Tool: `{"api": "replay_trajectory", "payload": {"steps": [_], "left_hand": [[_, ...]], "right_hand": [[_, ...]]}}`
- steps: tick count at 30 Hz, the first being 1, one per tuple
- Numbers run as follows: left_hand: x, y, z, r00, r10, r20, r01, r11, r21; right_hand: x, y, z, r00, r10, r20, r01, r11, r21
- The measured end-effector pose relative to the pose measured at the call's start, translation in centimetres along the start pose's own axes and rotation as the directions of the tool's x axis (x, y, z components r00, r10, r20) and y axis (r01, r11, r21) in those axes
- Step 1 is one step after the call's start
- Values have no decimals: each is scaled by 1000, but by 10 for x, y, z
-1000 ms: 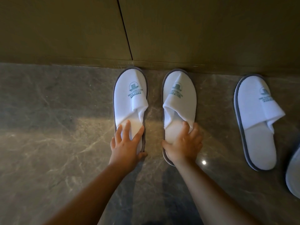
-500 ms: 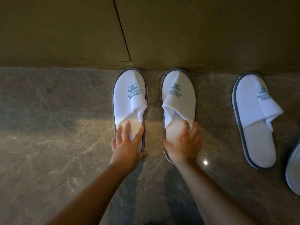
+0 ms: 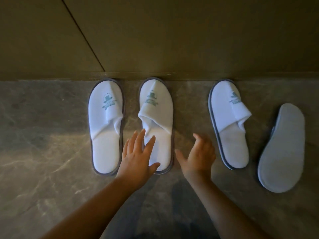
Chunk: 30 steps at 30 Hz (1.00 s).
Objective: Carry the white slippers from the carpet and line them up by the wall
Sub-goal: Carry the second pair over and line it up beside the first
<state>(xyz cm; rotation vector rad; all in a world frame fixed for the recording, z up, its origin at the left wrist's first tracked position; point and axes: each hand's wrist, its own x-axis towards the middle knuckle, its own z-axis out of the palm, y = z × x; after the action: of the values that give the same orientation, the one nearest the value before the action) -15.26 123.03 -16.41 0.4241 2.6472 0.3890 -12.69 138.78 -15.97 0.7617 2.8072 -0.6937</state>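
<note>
Two white slippers with teal logos lie side by side, toes against the wall: the left slipper (image 3: 105, 125) and the middle slipper (image 3: 159, 118). A third slipper (image 3: 227, 121) lies to the right, angled slightly. A fourth slipper (image 3: 283, 147) lies sole up at the far right, away from the wall. My left hand (image 3: 138, 156) hovers open over the heel of the middle slipper. Between the middle and third slippers my right hand (image 3: 198, 156) is open and holds nothing.
The floor (image 3: 43, 152) is grey-brown marble with a light patch. A brown panelled wall (image 3: 172, 40) with a dark seam runs across the top. No carpet shows in this view.
Both hands have let go of the two left slippers and shifted right. The view has swung right, bringing the sole-up slipper fully into sight.
</note>
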Motion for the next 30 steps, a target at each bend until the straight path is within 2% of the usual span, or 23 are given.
{"api": "replay_trajectory", "payload": {"steps": [3,7,12,19,22,30], "left_hand": [[21,26,12,998,33,53,-34,999,28],[34,44,27,995,-84,54,80,994,78],[36,42,33,992,-95,87,84,989,119],[37,40,31,990,-93,105,79,988,133],[37,40,31,988,-100,115,85,988,128],[38,32,20,985,-51,167,36,995,96]], "right_hand": [[10,47,-26,994,99,-56,-101,994,-41],[21,92,-45,973,226,-42,-229,971,-71],[37,115,-45,970,241,39,-238,968,-78],[27,108,-36,968,245,53,-244,969,-26],[13,93,-26,977,200,70,-200,980,4],[10,63,-8,978,191,86,-185,981,-64]]}}
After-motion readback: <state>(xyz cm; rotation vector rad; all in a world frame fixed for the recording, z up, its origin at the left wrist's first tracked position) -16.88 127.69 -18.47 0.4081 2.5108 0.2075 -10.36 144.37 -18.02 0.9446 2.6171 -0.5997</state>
